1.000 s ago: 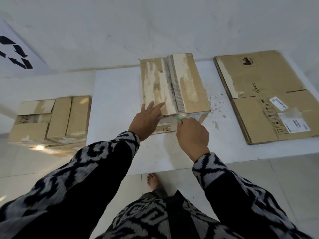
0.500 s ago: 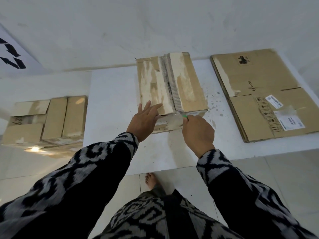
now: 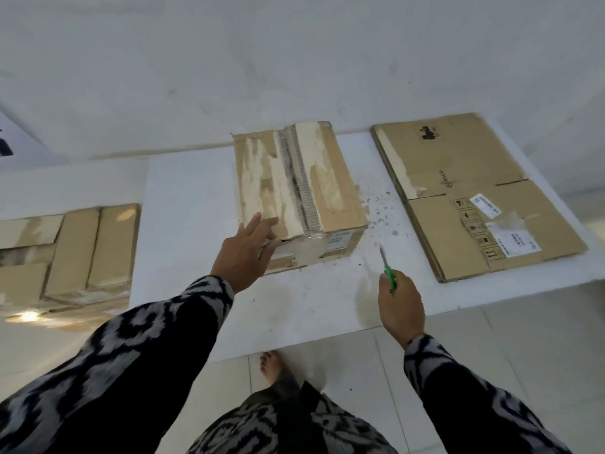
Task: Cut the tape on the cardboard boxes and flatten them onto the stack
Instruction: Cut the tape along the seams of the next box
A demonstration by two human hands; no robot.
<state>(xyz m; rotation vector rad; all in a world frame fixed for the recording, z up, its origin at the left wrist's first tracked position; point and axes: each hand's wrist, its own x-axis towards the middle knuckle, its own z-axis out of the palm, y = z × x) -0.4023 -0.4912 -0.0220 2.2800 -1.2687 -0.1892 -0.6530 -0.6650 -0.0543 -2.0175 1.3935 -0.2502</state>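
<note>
Pulled back from the box's near edge, the right hand [image 3: 401,306] now hovers over the tabletop [image 3: 183,198] at about four o'clock from the box [image 3: 301,191], its fingers curled round a green-handled cutter [image 3: 388,270] whose blade points up toward the wall. Meanwhile the left hand [image 3: 244,257] has stayed at the box's near left corner, fingers straight and slightly spread, tips resting on the top flap.

That box sits at the middle of the tabletop, its top seam looking slit along its length, while clear tape still shows on the near face. Well apart at three o'clock lies the stack of flattened cardboard [image 3: 471,194].

Risks, as I judge them: the exposed blade could nick the left hand if both reach for the flaps together, or tape left uncut could tear the board or drag the box when the flaps are pulled.

Scuffed and white, the tabletop has paint chips scattered between box and stack, and it stands against a white wall. More cardboard boxes [image 3: 72,250] wait low at nine o'clock, and pale floor tiles show below, with a bare foot [image 3: 271,365] at six o'clock.
</note>
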